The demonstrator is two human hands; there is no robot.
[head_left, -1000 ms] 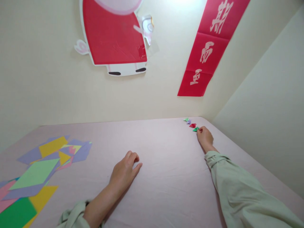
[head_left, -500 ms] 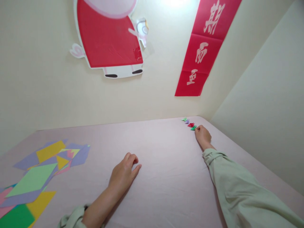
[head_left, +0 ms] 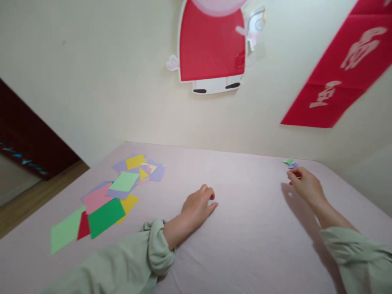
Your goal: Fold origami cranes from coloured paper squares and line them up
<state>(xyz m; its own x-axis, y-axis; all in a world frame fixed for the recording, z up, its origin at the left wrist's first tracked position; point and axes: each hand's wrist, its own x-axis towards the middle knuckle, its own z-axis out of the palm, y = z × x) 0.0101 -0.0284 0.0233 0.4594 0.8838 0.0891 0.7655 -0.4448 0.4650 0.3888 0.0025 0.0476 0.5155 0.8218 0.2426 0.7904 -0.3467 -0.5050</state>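
My left hand (head_left: 198, 207) rests on the pink cloth, fingers loosely curled and thumb apart, with nothing in it. Over at the far right, my right hand (head_left: 306, 185) is lifted a little above the surface, its shadow falling below. Its fingers are bent and slightly parted, and no object shows between them. Just beyond its fingertips lie a small light green folded-paper figure (head_left: 288, 162) and a purple folded-paper figure (head_left: 293, 165). The red and dark green figures seen earlier are hidden, apparently behind the right hand.
A spread of coloured paper sheets (head_left: 107, 214) covers the left of the cloth-covered table (head_left: 245, 245). Behind stands a wall with a red cartoon cutout (head_left: 212, 45) and a red banner (head_left: 324, 98). Dark furniture (head_left: 27, 134) and wooden floor show at far left.
The view has turned left, bringing more paper sheets and the floor into sight. My right hand has let go of the dark green folded-paper figure and drawn back from the row.
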